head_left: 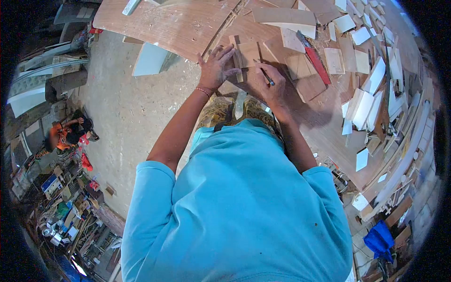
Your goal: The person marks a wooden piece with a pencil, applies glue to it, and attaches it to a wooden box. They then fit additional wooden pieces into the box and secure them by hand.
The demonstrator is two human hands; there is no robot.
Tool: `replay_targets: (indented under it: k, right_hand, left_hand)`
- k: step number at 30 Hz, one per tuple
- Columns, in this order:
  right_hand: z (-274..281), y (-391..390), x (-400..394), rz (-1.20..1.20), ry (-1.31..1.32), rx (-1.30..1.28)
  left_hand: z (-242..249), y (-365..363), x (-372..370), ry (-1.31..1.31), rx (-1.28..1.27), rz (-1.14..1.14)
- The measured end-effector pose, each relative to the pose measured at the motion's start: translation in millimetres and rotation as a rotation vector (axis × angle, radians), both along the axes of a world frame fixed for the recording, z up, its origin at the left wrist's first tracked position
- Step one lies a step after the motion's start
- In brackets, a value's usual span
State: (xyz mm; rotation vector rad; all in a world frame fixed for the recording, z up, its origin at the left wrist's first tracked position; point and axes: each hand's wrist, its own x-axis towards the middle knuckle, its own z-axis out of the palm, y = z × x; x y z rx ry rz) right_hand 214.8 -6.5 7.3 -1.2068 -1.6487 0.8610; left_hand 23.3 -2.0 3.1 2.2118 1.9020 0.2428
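Near the front edge of the wooden work table (pixel 164 28), my left hand (pixel 216 69) lies with spread fingers, its fingertips against a narrow wooden strip (pixel 237 58). The strip rests across a small flat wooden piece (pixel 249 52). My right hand (pixel 272 84) is closed around a dark pencil (pixel 265 73), whose tip points at the small wooden piece, just right of the strip. Whether the tip touches the wood cannot be made out. A saw with a red handle (pixel 318 66) lies to the right of my right hand.
Many wood and white-faced offcuts (pixel 364 110) are piled at the right. A white-faced panel (pixel 149 59) juts out below the table's left part. A person in orange (pixel 61 136) is at the far left, beside heaped clutter. A blue bag (pixel 378 239) lies lower right.
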Motion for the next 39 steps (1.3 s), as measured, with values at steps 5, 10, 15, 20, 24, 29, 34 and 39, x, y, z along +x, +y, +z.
replay_targets:
  k: [5,10,15,20,24,29,34,39]
  right_hand:
    - [-4.8,1.1,7.5,0.025,0.039,0.005]
    - [-7.5,10.0,14.4,-0.02,-0.013,0.039]
    - [-15.8,23.9,10.5,0.05,-0.206,0.137]
    - [-22.3,29.2,4.0,0.114,-0.295,0.143]
    - [-30.7,27.4,1.7,0.131,-0.276,0.154]
    - [-34.4,28.5,1.5,0.139,-0.29,0.171]
    - [-30.6,27.4,1.7,0.13,-0.294,0.175]
    - [-28.9,27.1,1.4,0.117,-0.309,0.172]
  left_hand:
    - [0.1,-0.5,2.1,0.006,-0.043,0.035]
    - [-0.2,-0.1,2.0,-0.018,-0.042,0.035]
    - [-4.0,0.0,-0.4,-0.042,-0.043,0.038]
    - [-2.0,1.2,0.7,-0.014,-0.045,0.038]
    - [-3.2,1.3,-0.1,-0.012,-0.042,0.032]
    - [-4.8,2.3,-1.1,-0.009,-0.029,0.026]
    - [-2.9,2.3,0.3,-0.012,-0.043,0.034]
    - [-3.3,2.9,-0.7,-0.013,-0.035,0.027]
